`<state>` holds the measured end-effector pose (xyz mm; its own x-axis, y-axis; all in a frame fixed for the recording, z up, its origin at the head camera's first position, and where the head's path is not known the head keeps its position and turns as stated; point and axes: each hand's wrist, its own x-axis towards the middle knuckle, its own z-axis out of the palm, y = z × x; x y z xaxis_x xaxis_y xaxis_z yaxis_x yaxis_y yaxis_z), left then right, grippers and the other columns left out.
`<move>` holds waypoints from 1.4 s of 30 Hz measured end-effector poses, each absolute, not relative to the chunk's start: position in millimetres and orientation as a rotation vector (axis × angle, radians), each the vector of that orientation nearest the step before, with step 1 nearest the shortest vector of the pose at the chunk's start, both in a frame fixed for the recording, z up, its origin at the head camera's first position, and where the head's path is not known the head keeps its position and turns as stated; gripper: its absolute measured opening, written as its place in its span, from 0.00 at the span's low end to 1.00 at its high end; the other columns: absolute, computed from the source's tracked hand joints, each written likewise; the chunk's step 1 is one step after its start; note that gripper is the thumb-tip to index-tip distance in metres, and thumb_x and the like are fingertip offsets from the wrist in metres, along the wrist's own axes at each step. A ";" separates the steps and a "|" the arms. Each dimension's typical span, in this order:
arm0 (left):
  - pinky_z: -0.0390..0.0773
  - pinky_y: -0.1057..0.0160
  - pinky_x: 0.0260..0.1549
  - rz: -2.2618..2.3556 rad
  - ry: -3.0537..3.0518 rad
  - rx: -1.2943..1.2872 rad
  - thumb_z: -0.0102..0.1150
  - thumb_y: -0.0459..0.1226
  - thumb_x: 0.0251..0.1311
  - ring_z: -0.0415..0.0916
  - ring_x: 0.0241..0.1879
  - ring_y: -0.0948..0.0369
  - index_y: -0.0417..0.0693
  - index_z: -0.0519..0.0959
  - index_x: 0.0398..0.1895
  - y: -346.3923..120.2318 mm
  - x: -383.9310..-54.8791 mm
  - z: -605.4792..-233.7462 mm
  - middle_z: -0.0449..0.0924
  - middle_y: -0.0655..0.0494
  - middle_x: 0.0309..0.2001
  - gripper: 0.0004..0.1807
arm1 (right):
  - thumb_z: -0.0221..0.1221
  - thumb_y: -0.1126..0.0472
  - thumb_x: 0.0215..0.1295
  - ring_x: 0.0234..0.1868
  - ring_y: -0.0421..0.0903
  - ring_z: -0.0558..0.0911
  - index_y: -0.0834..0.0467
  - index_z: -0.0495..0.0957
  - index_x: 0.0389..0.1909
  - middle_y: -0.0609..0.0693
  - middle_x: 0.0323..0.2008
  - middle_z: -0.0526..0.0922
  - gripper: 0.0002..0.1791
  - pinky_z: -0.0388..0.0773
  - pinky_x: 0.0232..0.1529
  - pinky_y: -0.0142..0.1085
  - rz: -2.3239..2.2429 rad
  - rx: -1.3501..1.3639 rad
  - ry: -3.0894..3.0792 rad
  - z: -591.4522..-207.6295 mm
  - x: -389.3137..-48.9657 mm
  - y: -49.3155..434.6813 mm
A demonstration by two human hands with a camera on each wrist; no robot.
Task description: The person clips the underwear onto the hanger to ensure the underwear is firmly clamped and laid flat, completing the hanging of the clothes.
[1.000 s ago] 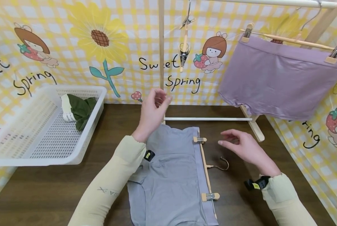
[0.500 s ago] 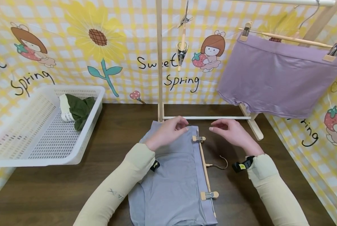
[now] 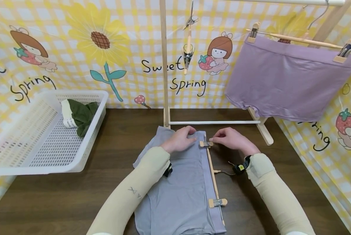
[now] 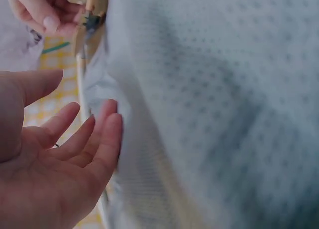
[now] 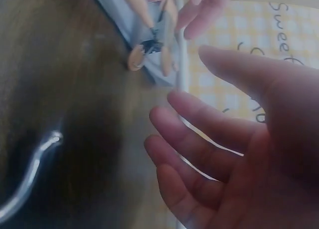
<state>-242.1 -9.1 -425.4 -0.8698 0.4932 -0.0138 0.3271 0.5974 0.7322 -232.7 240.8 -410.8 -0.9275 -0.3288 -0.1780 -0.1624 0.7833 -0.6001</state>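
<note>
Grey underpants (image 3: 178, 182) lie flat on the brown table, their waistband toward the right. Along that waistband runs a wooden clip hanger (image 3: 213, 176). Its far clip (image 3: 206, 144) and near clip (image 3: 218, 203) are both on the waistband, and its metal hook points right. The left hand (image 3: 179, 138) is over the far end of the cloth, fingers loosely bent, fingertips at the fabric beside the waistband. Just right of the far clip is the right hand (image 3: 229, 138), fingertips close to the clip's handles. In the right wrist view its fingers (image 5: 189, 134) are spread, with a gap to the clip.
A white plastic basket (image 3: 78, 160) stands at the left with a dark green garment (image 3: 82, 114) inside. Behind the cloth stands a wooden rack (image 3: 164, 65). From it hang mauve underpants (image 3: 287, 78) on a clip hanger, and another clip hanger (image 3: 188, 52).
The left hand has come down and right, from above the cloth to beside the far clip. The right hand has moved left to that clip. The underpants and hanger lie as before.
</note>
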 end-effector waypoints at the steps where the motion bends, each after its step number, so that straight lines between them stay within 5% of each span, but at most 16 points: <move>1: 0.68 0.55 0.63 1.130 2.615 0.660 0.58 0.37 0.72 0.72 0.62 0.50 0.35 0.73 0.64 -8.7 -244.0 -427.4 0.76 0.42 0.60 0.21 | 0.64 0.47 0.70 0.34 0.46 0.77 0.57 0.87 0.41 0.48 0.35 0.84 0.17 0.73 0.38 0.42 -0.869 -0.382 2.687 -411.9 -233.1 240.3; 12: 0.74 0.57 0.55 1.017 2.676 0.530 0.61 0.44 0.69 0.76 0.53 0.54 0.39 0.78 0.62 2.5 -253.8 -436.5 0.80 0.46 0.54 0.24 | 0.63 0.53 0.71 0.28 0.46 0.72 0.59 0.87 0.39 0.50 0.31 0.82 0.12 0.68 0.32 0.40 -0.966 -0.421 2.569 -419.3 -233.7 238.6; 17: 0.75 0.61 0.40 1.044 2.718 0.533 0.64 0.44 0.69 0.76 0.36 0.58 0.39 0.84 0.46 3.4 -252.5 -438.6 0.83 0.51 0.39 0.15 | 0.59 0.57 0.75 0.32 0.50 0.79 0.63 0.79 0.39 0.55 0.33 0.83 0.11 0.75 0.32 0.40 -1.093 -0.370 2.492 -418.5 -231.0 239.5; 21: 0.67 0.65 0.27 1.072 2.726 0.600 0.64 0.42 0.69 0.67 0.23 0.61 0.42 0.82 0.28 0.8 -252.9 -440.7 0.72 0.57 0.22 0.14 | 0.56 0.61 0.77 0.37 0.54 0.83 0.66 0.74 0.39 0.58 0.37 0.85 0.10 0.79 0.35 0.42 -1.200 -0.350 2.447 -418.6 -229.4 240.6; 24: 0.64 0.66 0.24 1.124 2.705 0.606 0.64 0.42 0.69 0.65 0.21 0.62 0.43 0.81 0.25 -1.9 -253.0 -442.4 0.67 0.59 0.18 0.16 | 0.58 0.61 0.75 0.37 0.54 0.83 0.69 0.74 0.45 0.58 0.37 0.86 0.12 0.79 0.36 0.41 -1.245 -0.319 2.437 -419.7 -228.9 241.1; 28: 0.69 0.65 0.28 1.203 2.748 0.580 0.67 0.44 0.67 0.70 0.25 0.61 0.46 0.87 0.29 -3.3 -252.0 -442.4 0.76 0.60 0.22 0.12 | 0.62 0.56 0.72 0.33 0.49 0.79 0.71 0.77 0.49 0.53 0.33 0.84 0.20 0.78 0.36 0.39 -1.264 -0.244 2.457 -419.3 -228.7 242.7; 31: 0.70 0.62 0.39 1.206 2.834 0.534 0.69 0.47 0.64 0.71 0.36 0.58 0.49 0.91 0.36 -3.1 -250.1 -442.0 0.82 0.60 0.33 0.12 | 0.63 0.49 0.71 0.24 0.44 0.73 0.66 0.82 0.34 0.47 0.22 0.77 0.21 0.73 0.30 0.37 -1.192 -0.175 2.480 -416.7 -228.3 244.6; 35: 0.65 0.50 0.51 1.169 2.882 0.485 0.67 0.49 0.66 0.69 0.44 0.55 0.53 0.91 0.40 -2.6 -248.1 -441.9 0.83 0.59 0.38 0.13 | 0.61 0.43 0.71 0.16 0.41 0.62 0.57 0.71 0.18 0.44 0.13 0.64 0.27 0.63 0.23 0.36 -1.101 -0.105 2.472 -412.4 -227.1 246.4; 42: 0.59 0.41 0.56 1.132 2.813 0.478 0.53 0.46 0.75 0.79 0.46 0.51 0.48 0.83 0.47 -2.0 -249.4 -442.2 0.84 0.54 0.44 0.14 | 0.57 0.49 0.74 0.22 0.42 0.66 0.63 0.75 0.34 0.45 0.21 0.67 0.19 0.66 0.27 0.35 -1.205 -0.082 2.455 -408.6 -222.5 252.7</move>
<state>-249.4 -2.0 -442.2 -0.9490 0.3114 0.0490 0.2585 0.6798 0.6863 -222.5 252.7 -408.6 -0.9173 -0.2249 -0.3286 0.1223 0.6262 -0.7700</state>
